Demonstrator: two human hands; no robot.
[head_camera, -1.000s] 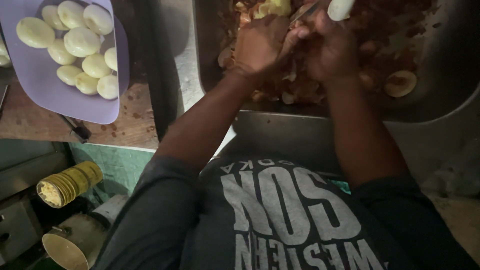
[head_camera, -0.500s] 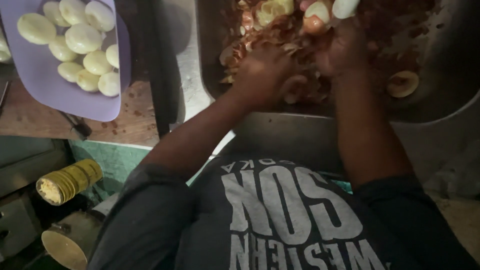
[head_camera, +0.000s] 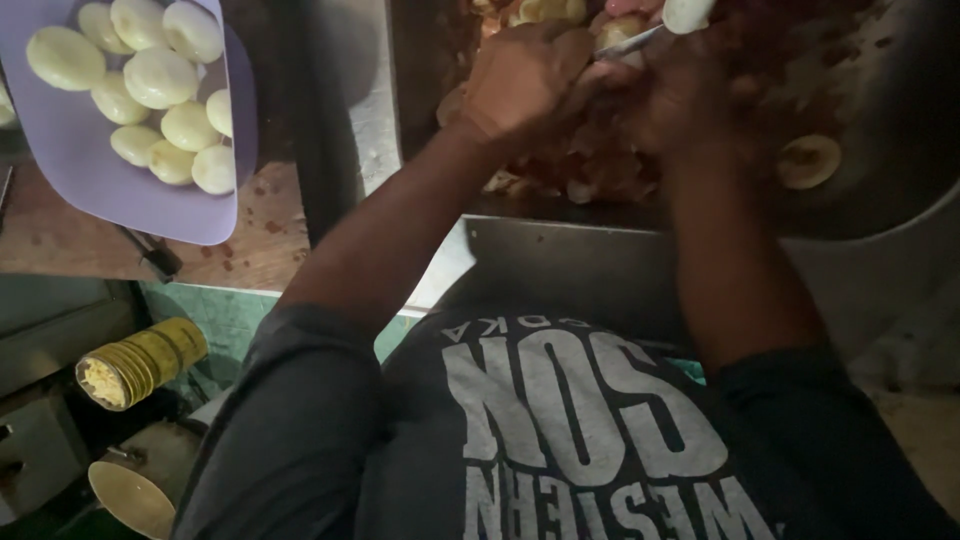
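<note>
- The left hand (head_camera: 525, 85) curls its fingers around a half-peeled potato (head_camera: 620, 35) over the metal sink (head_camera: 880, 170), which is heaped with reddish peelings (head_camera: 600, 170).
- The right hand (head_camera: 685, 90) grips a pale-handled peeler (head_camera: 665, 22), fingers closed tight.
- Peeled potatoes (head_camera: 150, 80) lie on a lilac tray (head_camera: 90, 170), well left.
- A yellow ribbed stack (head_camera: 140, 360) sits below the counter.

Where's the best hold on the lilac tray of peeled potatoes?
Grip the lilac tray by its bare near rim, coming from the edge towards the person. The potatoes sit heaped at the far end, and the near corner overhangs the wooden counter, so fingers could slide underneath.
</note>
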